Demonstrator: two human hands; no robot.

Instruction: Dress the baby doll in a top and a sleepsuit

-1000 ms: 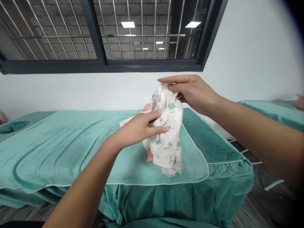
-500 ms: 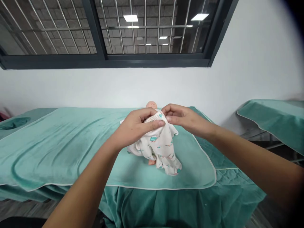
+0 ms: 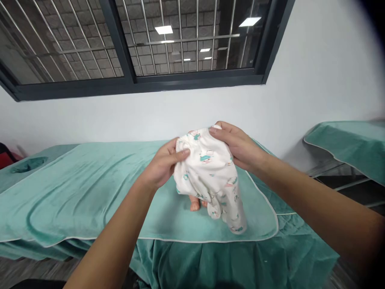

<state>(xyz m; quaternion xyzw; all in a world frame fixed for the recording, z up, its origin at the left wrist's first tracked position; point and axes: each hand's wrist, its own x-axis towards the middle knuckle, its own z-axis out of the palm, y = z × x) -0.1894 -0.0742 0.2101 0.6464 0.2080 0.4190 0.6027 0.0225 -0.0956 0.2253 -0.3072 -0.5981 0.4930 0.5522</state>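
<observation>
A pair of white baby pants [image 3: 207, 164] with a green and pink print hangs between my two hands, its gathered waistband at the top and its legs dangling down to the right. My left hand [image 3: 165, 162] pinches the left end of the waistband, thumb on the near side. At the opposite end, my right hand [image 3: 236, 144] grips the waistband between thumb and fingers. Behind the pants lies a baby doll [image 3: 194, 204]; its feet show below the cloth, while most of its body is hidden.
A light green sheet [image 3: 90, 192] covers the bed, over a darker green cover [image 3: 234, 261] that drapes down the front. A second green-covered bed [image 3: 349, 140] stands at the right. Behind are a white wall [image 3: 120, 116] and a dark-framed window [image 3: 192, 80] with bars.
My hands have moved apart, stretching the waistband wide. The pants now spread open flat and cover the doll's head, which showed before. The view has tilted slightly.
</observation>
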